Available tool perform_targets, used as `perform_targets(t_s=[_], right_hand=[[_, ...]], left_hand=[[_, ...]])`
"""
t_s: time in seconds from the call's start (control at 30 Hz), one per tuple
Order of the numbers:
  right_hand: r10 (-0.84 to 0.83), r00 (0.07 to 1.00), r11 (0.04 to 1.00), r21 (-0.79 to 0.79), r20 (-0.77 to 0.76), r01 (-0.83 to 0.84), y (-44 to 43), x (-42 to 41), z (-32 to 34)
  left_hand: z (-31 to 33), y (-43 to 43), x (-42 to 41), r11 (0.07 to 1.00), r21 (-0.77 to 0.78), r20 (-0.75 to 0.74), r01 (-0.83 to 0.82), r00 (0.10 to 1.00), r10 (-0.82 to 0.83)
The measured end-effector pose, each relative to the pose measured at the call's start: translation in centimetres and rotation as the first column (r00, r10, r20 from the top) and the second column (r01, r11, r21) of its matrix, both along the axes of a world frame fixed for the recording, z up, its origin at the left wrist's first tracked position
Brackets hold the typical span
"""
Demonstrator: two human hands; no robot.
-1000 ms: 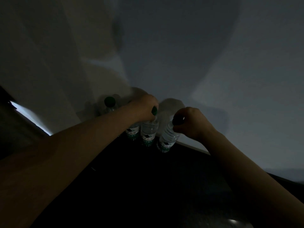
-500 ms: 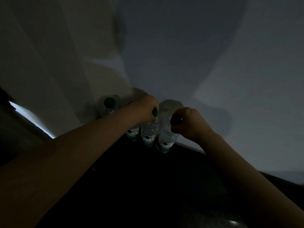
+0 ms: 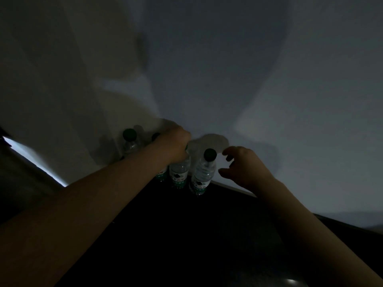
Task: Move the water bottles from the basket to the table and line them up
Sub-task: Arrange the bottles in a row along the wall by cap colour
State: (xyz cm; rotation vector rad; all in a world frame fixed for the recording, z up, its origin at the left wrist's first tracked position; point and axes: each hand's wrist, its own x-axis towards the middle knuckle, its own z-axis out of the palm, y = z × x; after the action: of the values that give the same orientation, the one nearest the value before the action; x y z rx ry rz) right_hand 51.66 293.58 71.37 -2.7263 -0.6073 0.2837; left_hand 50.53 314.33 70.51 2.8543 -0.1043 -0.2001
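The scene is very dim. Several clear water bottles with green caps and green-white labels stand in a row at the far edge of a dark table, against a pale wall. My left hand is closed over the top of one bottle in the middle of the row. The rightmost bottle stands upright and free, its cap showing. My right hand hovers just right of it, fingers apart, holding nothing. Another bottle stands further left, partly behind my left forearm. No basket is in view.
A pale wall rises directly behind the bottles. A bright strip of light runs along the left where the wall ends. A small glint shows on the dark tabletop near the bottom right.
My right hand let go of the rightmost bottle's cap and drew back to the right with its fingers spread. My left hand stayed on its bottle.
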Motion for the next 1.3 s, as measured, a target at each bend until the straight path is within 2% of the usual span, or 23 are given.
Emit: perform_targets(t_s=[0.1, 0.33, 0.57, 0.87, 1.03, 1.3], right_hand=[[-0.018, 1.000, 1.000, -0.014, -0.016, 0.017, -1.3, -0.8, 0.3], [-0.087, 0.995, 0.996, 0.003, -0.056, 0.087, -4.4, -3.1, 1.1], [-0.124, 0.991, 0.992, 0.004, -0.057, 0.125, -7.9, -6.2, 2.4], [-0.158, 0.987, 0.987, -0.004, -0.037, 0.158, -13.9, -12.3, 3.6], [-0.234, 0.972, 0.972, -0.003, -0.014, 0.234, -18.2, -15.8, 4.1], [-0.340, 0.940, 0.940, -0.016, -0.026, 0.340, -24.1, -21.9, 5.2]], left_hand=[[0.9, -0.5, -0.3, 0.998, 0.059, 0.013, 0.004, 1.000, -0.005], [3.0, -2.6, -2.4, 0.998, 0.055, 0.097, 0.032, 0.995, -0.037], [3.6, -6.7, -6.4, 0.991, -0.014, 0.093, 0.133, 0.987, -0.131], [5.3, -13.3, -11.8, 0.968, -0.046, -0.008, 0.246, 0.969, -0.246], [5.7, -17.4, -14.1, 0.953, -0.042, 0.033, 0.299, 0.954, -0.298], [6.1, -23.7, -17.9, 0.920, -0.114, 0.019, 0.374, 0.927, -0.375]])
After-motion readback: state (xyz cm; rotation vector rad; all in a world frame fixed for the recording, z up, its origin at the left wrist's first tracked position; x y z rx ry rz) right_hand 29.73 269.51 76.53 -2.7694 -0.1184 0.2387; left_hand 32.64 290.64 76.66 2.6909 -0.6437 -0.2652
